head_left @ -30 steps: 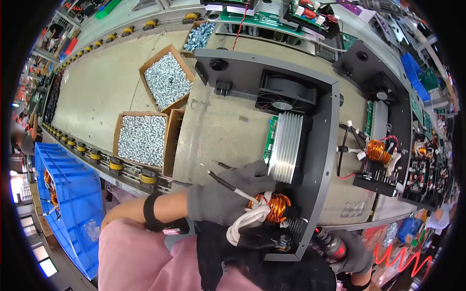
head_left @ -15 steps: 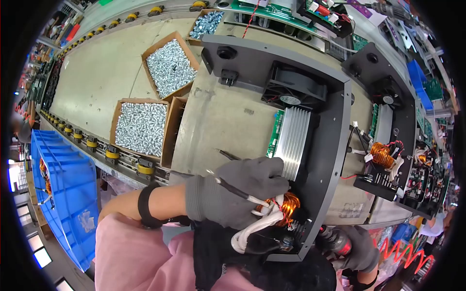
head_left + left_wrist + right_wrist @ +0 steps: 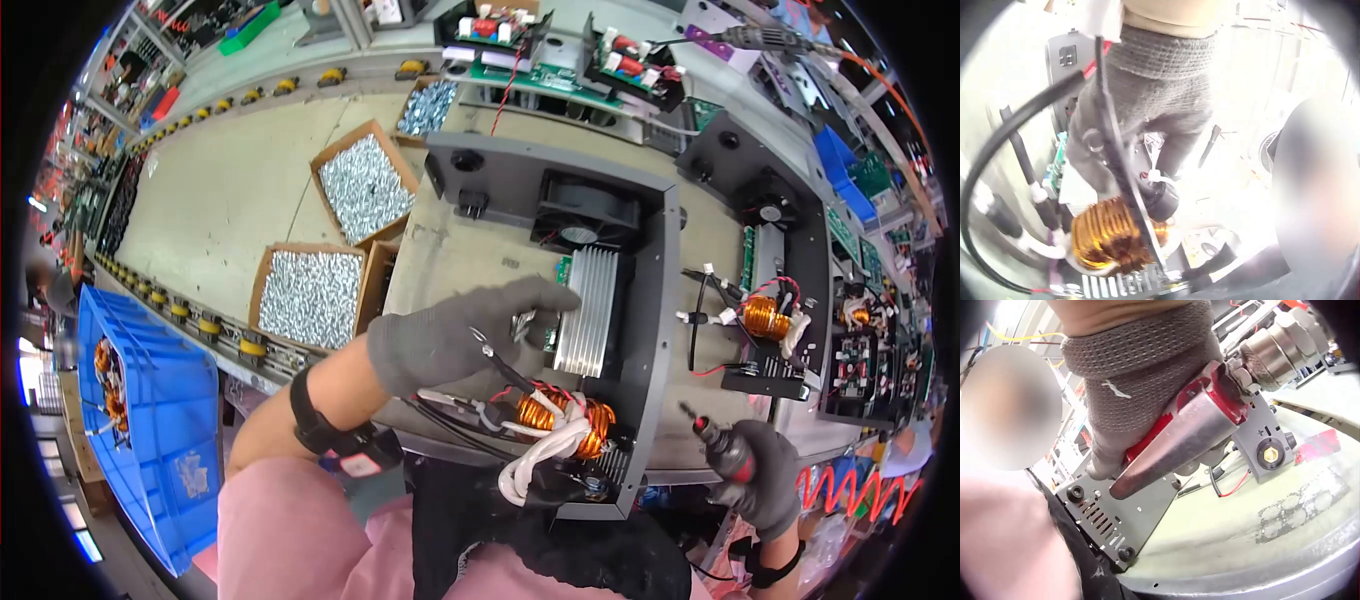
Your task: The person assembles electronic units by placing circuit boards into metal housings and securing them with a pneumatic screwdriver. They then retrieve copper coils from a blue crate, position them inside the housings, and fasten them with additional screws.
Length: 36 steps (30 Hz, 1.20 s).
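In the head view my gloved left hand (image 3: 455, 330) reaches over the near chassis (image 3: 648, 350), its index fingertip at the finned heat sink (image 3: 590, 310). Small shiny metal pieces (image 3: 522, 324) show between the curled fingers and thumb; their kind I cannot tell. Below the hand sits a copper-wound coil (image 3: 570, 420) with thick white leads. A dark cable (image 3: 1110, 125) crosses in front of the glove in the left wrist view. To the chassis's right, my gloved right hand (image 3: 765, 480) grips a red air screwdriver (image 3: 728, 450), bit up and leftward. Its metal lever (image 3: 1179, 447) lies along the body.
Cardboard boxes of screws (image 3: 310, 295) stand left of the chassis. A second chassis (image 3: 800, 270) with its own coil is to the right. A blue crate (image 3: 150, 440) stands at lower left. A red coiled hose (image 3: 860, 492) hangs at lower right. Circuit boards (image 3: 545, 75) line the back.
My left hand has moved from the coil up to the heat sink, uncovering the coil and its leads. My right hand has brought the air screwdriver up and away from the chassis's outer side.
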Tool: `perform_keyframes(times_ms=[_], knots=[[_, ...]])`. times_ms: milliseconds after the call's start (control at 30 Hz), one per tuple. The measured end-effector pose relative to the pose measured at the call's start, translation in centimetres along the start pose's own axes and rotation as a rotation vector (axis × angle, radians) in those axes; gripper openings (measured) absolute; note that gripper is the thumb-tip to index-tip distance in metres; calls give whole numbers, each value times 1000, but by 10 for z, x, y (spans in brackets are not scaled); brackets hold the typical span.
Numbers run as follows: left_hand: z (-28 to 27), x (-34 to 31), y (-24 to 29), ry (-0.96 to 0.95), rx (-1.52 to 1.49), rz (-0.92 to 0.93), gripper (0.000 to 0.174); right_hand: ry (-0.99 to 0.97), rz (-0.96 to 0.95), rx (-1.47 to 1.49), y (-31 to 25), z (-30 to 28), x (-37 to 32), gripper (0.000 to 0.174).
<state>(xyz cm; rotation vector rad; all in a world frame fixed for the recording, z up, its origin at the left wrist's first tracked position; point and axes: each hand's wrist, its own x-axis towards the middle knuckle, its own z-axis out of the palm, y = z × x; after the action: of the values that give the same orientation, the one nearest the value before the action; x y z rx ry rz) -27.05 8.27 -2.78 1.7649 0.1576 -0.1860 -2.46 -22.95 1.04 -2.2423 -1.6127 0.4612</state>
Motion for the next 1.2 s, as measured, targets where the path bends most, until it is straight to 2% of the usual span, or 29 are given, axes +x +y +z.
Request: perform_keyframes(times_ms=[67,100,267,333,500,567,733,800,1033,1200], knots=[[4,13,5,295,-283,-114,48,63,110,235,-14,5,8,84],[11,21,0,353,-858,-32,41,79,116,296,-21,7,13,80],[19,30,24,372,-815,-78,33,141,46,340,-44,11,39,71],[20,29,31,384,-780,-140,30,45,36,98,-52,7,45,69],[26,32,34,558,-668,-64,22,65,-14,35,-62,5,53,65],[28,34,35,556,-697,-48,21,86,-48,15,-64,5,54,63],[33,36,36,532,-713,3,16,115,5,6,-68,5,53,62],[39,40,40,580,-754,71,14,123,19,8,-68,5,52,61],[43,51,45,680,-808,44,14,127,14,6,-68,0,48,58],[51,54,50,737,-866,125,26,100,32,0,-68,-2,47,57]])
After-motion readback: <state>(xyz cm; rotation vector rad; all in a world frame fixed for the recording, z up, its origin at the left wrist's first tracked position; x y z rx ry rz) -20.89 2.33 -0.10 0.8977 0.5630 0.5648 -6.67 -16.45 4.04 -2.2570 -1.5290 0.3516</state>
